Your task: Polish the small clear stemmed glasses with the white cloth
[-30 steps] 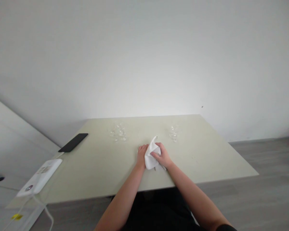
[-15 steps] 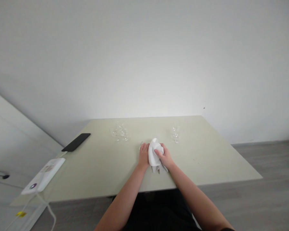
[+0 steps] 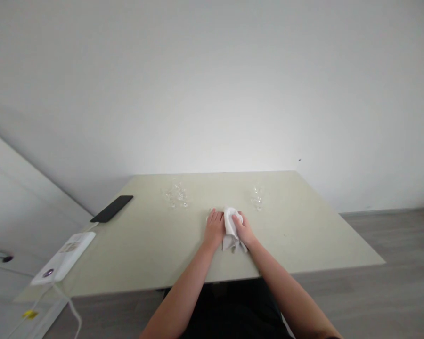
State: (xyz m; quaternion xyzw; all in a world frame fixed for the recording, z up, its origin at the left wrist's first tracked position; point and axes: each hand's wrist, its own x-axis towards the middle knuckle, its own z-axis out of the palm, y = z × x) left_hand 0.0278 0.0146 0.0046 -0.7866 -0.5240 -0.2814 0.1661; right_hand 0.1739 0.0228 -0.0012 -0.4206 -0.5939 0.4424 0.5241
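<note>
My right hand [image 3: 244, 230] is closed on a crumpled white cloth [image 3: 229, 221], its thumb pressed over the top and the loose ends hanging toward me. Right beside it, my left hand [image 3: 215, 228] is curled around a clear glass [image 3: 208, 218]. Only a thin edge of that glass shows left of the fingers; my hand and the cloth hide the remainder. Both hands are close together over the middle of the table. Beyond them to the left stands a cluster of several clear glasses [image 3: 176, 194]. A smaller group of clear glasses [image 3: 257, 197] is farther right.
The pale table [image 3: 155, 254] reaches back to a white wall [image 3: 212, 94]. Along its left side lie a flat black object [image 3: 113, 208] and a white box-like device [image 3: 64, 258] with a white cable [image 3: 72, 308]. A white cabinet [image 3: 7, 197] stands at the left.
The cloth has been bunched lower and folded differently between my hands. My left hand has shifted slightly right, toward the cloth. The glasses on the table stay where they were.
</note>
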